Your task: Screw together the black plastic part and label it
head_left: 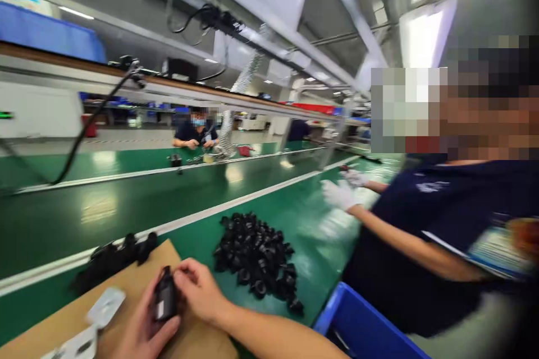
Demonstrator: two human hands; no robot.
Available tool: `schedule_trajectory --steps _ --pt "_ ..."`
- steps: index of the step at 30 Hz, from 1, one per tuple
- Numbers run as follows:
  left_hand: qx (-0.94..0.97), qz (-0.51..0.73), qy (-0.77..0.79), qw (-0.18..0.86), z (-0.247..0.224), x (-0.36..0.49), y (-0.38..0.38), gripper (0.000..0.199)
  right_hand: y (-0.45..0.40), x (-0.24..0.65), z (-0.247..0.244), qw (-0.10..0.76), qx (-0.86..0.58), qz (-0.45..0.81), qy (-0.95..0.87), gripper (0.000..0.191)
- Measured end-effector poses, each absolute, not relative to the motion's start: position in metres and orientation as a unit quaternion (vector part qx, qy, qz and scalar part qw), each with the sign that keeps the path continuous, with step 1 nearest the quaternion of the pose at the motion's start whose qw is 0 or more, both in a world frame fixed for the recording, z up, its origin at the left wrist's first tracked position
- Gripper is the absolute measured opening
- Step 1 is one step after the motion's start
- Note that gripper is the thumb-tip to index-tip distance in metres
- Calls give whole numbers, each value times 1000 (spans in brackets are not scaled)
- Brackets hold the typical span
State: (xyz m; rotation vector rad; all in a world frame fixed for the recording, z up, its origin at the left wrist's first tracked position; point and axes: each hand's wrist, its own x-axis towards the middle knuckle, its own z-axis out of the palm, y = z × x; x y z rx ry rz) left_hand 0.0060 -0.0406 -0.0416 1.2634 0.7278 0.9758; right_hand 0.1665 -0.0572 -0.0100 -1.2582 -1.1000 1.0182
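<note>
Head view: the black, oblong device (165,296), its white label (160,309) low down, is upright over cardboard (145,272), fingers of the left hand (143,322) clamped around it; whether those of the right hand (202,290) grip its top is unclear.

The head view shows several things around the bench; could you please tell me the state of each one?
Left hand: closed around the black device
Black device: held, roughly upright
Right hand: fingers bent at the device's top; contact unclear
Small black parts: heaped loosely on the green bench
Brown board: lying beneath both hands
Blue bin: open-topped
Co-worker's near hand: gloved in white
Ceiling light: lit
</note>
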Motion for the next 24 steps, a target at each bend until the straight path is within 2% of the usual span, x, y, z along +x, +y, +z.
schedule_trajectory --steps 2,5,13,18,24 --pt "590 386 274 654 -43 0 -36 90 -58 169 -8 555 -512 440 -486 72" --pt "619 389 248 635 -34 -3 -29 65 -56 174 -7 538 -486 460 -512 63" --pt "651 477 286 516 -25 4 -25 48 -61 174 -9 527 -499 452 -519 62" --pt "631 463 290 551 -28 4 -27 47 -67 176 -5 511 -512 441 -531 55" --pt "571 426 280 644 -27 3 -27 72 -70 183 -7 484 -505 479 -530 54"
